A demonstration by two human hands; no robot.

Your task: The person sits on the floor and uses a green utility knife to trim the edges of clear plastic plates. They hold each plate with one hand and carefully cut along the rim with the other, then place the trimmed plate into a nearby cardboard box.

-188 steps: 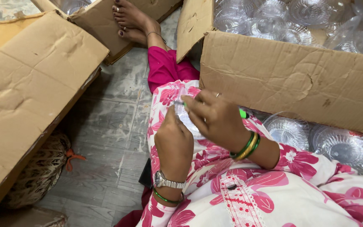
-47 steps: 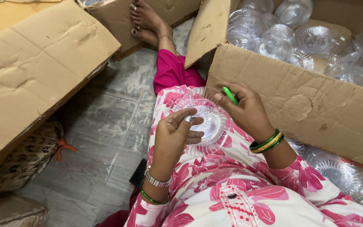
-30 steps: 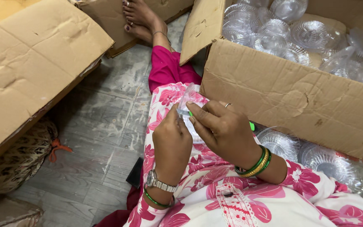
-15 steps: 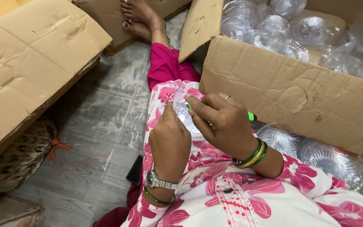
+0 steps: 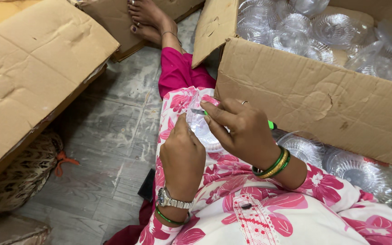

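Observation:
I sit on the floor with a clear plastic bowl (image 5: 201, 127) held over my lap. My left hand (image 5: 182, 156), with a wristwatch, grips the bowl's near side. My right hand (image 5: 243, 131), with green and gold bangles, holds a small green-handled cutter (image 5: 271, 124) whose blade tip (image 5: 199, 112) rests on the bowl's rim. Most of the bowl is hidden behind both hands.
A big open cardboard box (image 5: 309, 97) full of clear plastic bowls (image 5: 305, 31) stands to my right. More clear bowls (image 5: 359, 170) lie by my right side. A flattened carton (image 5: 28, 77) and a woven basket (image 5: 19, 177) are at left. My bare feet (image 5: 148, 18) rest ahead.
Earlier the bowl was held flat and open between my hands. Now both hands are closed in around it, with the cutter's tip at its rim.

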